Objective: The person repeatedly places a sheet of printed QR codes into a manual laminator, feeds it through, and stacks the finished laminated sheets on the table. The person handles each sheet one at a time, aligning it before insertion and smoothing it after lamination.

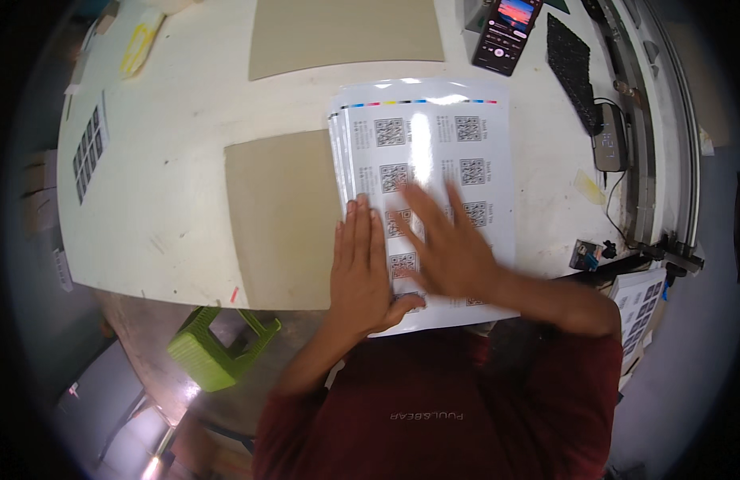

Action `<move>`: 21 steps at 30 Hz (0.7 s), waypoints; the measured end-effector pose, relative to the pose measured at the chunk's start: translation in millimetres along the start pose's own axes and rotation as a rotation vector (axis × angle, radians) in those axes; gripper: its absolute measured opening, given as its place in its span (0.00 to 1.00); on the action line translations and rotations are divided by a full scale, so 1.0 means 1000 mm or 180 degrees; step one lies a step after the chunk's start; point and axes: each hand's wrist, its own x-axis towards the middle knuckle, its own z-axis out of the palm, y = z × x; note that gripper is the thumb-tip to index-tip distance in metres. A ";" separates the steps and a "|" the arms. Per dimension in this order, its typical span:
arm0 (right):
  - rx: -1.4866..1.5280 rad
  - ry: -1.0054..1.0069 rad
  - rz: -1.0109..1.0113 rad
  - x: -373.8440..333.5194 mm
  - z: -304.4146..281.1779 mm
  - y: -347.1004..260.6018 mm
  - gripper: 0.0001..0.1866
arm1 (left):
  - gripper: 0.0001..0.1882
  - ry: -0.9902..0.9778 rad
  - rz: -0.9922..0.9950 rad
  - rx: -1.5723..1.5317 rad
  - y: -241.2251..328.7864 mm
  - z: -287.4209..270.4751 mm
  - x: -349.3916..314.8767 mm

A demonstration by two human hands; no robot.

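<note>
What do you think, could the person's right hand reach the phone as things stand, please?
Probably yes: the right hand, blurred over the printed sheets, seems empty, and the way to the phone beyond them looks free.

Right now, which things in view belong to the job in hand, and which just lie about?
Job in hand:
glossy printed sheets, stacked
left hand, flat on them
right hand, over them, blurred

Apparently lying about:
phone
digital clock
black strip
green stool

Unclear: tan board left of the sheets.

Print workshop: stacked printed sheets (434,152), worktable (170,160), metal rails (646,160).
</note>
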 end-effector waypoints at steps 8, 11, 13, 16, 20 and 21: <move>-0.0327 0.1199 0.0811 0.051 -0.015 0.124 0.50 | 0.65 -0.0200 0.0098 0.0452 0.005 -0.004 0.004; -0.0242 0.1312 0.0900 0.027 -0.003 0.108 0.50 | 0.62 -0.0099 0.0048 0.0619 0.008 -0.002 0.005; -0.0064 0.1068 0.0872 -0.024 0.010 0.062 0.49 | 0.60 -0.0058 -0.0029 0.0638 0.011 -0.002 0.004; 0.0510 0.0437 0.0850 -0.114 0.012 -0.011 0.46 | 0.59 -0.0016 0.0015 0.0640 0.014 -0.003 0.004; 0.0394 -0.0968 0.1666 -0.183 -0.006 -0.028 0.46 | 0.52 0.0109 0.0100 0.0310 -0.011 0.006 -0.003; -0.0088 -0.2105 0.2612 -0.189 -0.037 -0.021 0.43 | 0.48 0.0524 -0.0002 -0.0883 -0.023 0.012 -0.011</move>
